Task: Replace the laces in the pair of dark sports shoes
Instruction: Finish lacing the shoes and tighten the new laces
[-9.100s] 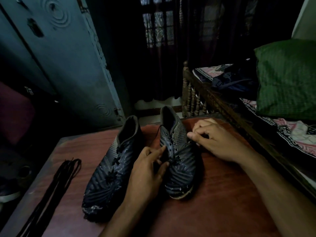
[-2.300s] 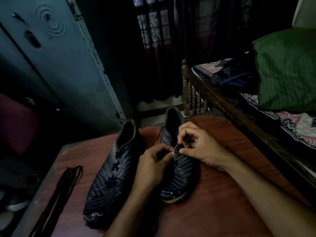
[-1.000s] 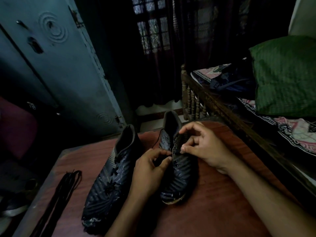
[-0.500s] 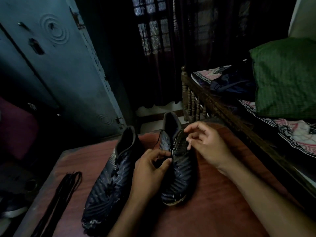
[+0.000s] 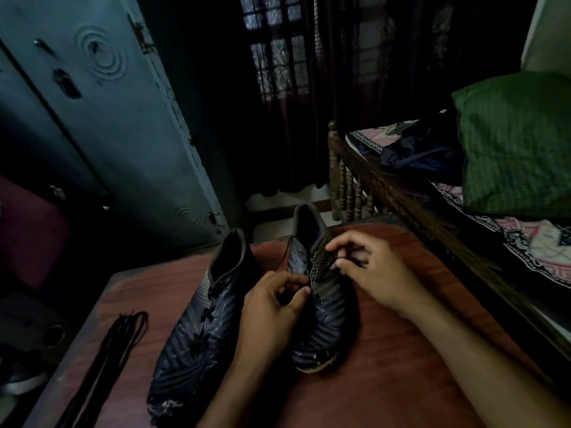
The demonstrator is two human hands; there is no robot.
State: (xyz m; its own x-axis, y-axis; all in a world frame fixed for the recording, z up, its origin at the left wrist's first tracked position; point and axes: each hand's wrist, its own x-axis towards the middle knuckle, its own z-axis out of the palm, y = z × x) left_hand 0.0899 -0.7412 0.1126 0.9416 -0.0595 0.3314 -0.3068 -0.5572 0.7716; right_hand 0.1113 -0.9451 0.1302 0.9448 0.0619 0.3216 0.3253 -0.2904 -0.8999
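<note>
Two hands: working the right shoe (image 5: 321,307) on the table (image 5: 401,381).
Left hand (image 5: 272,310): fingers curled, pinching at the lacing, steadying it.
Right hand (image 5: 374,273): pinching old lace at upper eyelets.
Left shoe (image 5: 197,322): alongside, laced, waiting.
Spare laces (image 5: 102,366): far left, within reach.

Two dark shoes stand on the red-brown table (image 5: 401,366). The right shoe (image 5: 324,319) is the landmark. The left hand (image 5: 268,313) pinches at its lacing from the left, and the right hand (image 5: 374,273) curls over its upper right side. The left shoe (image 5: 200,322) lies just beside it. Spare black laces (image 5: 105,359) lie well apart, far left.
</note>
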